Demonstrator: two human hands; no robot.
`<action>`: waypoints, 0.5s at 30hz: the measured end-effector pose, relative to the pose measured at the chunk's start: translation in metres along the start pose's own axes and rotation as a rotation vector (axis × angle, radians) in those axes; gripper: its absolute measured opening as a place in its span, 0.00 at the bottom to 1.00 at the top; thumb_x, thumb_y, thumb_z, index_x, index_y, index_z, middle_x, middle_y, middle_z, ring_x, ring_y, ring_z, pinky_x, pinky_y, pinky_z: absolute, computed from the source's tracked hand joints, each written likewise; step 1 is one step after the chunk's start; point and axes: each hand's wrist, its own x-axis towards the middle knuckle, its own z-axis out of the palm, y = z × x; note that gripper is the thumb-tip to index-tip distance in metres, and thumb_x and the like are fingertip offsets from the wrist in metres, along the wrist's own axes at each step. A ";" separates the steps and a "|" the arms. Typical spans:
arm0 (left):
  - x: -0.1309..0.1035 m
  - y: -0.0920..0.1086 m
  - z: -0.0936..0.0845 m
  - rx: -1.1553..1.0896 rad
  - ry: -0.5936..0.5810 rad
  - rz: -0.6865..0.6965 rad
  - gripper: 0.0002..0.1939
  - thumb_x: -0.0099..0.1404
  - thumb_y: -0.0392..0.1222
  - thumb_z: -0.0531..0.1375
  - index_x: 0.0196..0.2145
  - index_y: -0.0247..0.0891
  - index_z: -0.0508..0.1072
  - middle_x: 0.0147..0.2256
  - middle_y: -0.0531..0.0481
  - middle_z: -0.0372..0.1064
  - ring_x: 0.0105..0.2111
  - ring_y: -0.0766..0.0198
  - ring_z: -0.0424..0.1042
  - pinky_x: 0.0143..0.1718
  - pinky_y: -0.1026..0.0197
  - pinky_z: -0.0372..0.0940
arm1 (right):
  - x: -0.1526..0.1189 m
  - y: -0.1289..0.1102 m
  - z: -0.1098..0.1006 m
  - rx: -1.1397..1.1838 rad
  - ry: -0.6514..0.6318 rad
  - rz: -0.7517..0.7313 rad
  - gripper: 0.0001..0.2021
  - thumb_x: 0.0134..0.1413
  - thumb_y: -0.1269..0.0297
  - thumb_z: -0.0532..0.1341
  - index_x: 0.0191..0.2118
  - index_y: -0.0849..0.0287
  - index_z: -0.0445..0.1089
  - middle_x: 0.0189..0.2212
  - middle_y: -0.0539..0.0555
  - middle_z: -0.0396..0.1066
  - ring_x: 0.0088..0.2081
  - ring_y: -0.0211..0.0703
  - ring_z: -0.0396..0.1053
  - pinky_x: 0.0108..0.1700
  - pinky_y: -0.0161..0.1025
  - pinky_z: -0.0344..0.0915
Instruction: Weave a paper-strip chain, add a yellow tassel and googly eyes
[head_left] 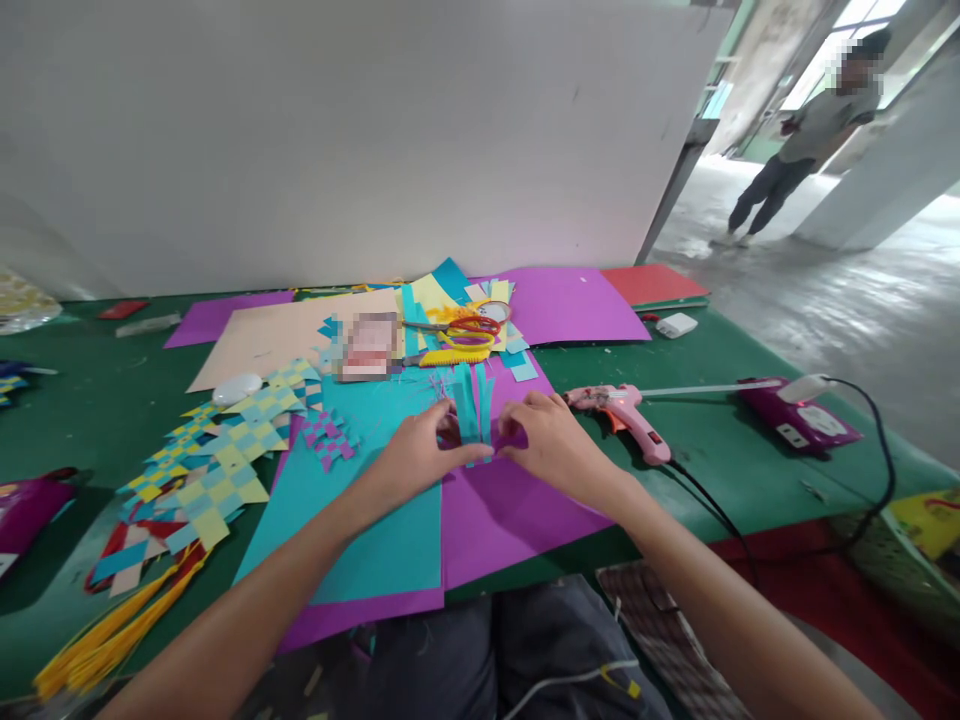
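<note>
My left hand [420, 445] is closed round a small bundle of teal paper strips [467, 405], with its thumb across the lower end. The strips stand roughly upright and fan apart at the top, with a thin purple edge showing among them. From the other side my right hand [547, 440] has its fingers curled together beside the strips, its thumb tip near their lower end. Whether the right fingers grip a strip is hard to see. Beneath both hands lie a teal sheet [360, 540] and a purple sheet [510, 530].
A pink glue gun [626, 420] lies to the right, its cord running off the table. Scissors [457, 330] and a yellow-handled cutter [454, 357] rest behind the hands. Woven paper pieces [225, 465] and yellow tassels [127, 630] lie left. A person [817, 130] stands far right.
</note>
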 end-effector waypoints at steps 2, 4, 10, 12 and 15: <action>0.000 0.001 0.003 -0.028 -0.031 -0.026 0.18 0.53 0.53 0.65 0.30 0.38 0.67 0.25 0.52 0.70 0.25 0.61 0.70 0.24 0.62 0.61 | 0.000 0.000 0.001 0.055 0.017 -0.002 0.04 0.49 0.72 0.62 0.33 0.59 0.69 0.30 0.51 0.71 0.37 0.44 0.65 0.40 0.40 0.54; 0.001 0.000 0.006 -0.039 -0.023 -0.016 0.15 0.53 0.50 0.65 0.28 0.37 0.67 0.24 0.52 0.70 0.25 0.61 0.70 0.24 0.62 0.61 | 0.000 -0.001 0.000 0.119 0.028 -0.012 0.05 0.49 0.73 0.62 0.33 0.59 0.69 0.30 0.51 0.72 0.37 0.43 0.65 0.41 0.41 0.55; 0.003 -0.004 -0.003 -0.038 0.006 0.080 0.12 0.56 0.48 0.62 0.26 0.37 0.66 0.24 0.54 0.65 0.27 0.63 0.66 0.27 0.62 0.62 | -0.002 0.004 -0.017 0.287 0.004 0.007 0.04 0.51 0.73 0.62 0.32 0.58 0.73 0.28 0.50 0.74 0.33 0.40 0.69 0.39 0.38 0.61; 0.003 -0.003 -0.010 -0.061 0.021 0.090 0.14 0.57 0.49 0.62 0.25 0.37 0.64 0.24 0.55 0.62 0.27 0.64 0.64 0.29 0.62 0.62 | -0.004 0.010 -0.026 0.311 -0.003 0.065 0.04 0.52 0.72 0.62 0.30 0.57 0.74 0.28 0.49 0.75 0.31 0.38 0.70 0.36 0.36 0.62; 0.003 -0.001 -0.019 -0.178 0.001 0.068 0.13 0.57 0.49 0.62 0.27 0.36 0.66 0.26 0.54 0.62 0.28 0.64 0.65 0.31 0.61 0.63 | -0.010 0.021 -0.038 0.240 0.033 0.135 0.06 0.52 0.69 0.61 0.29 0.55 0.75 0.26 0.47 0.76 0.29 0.37 0.70 0.33 0.34 0.61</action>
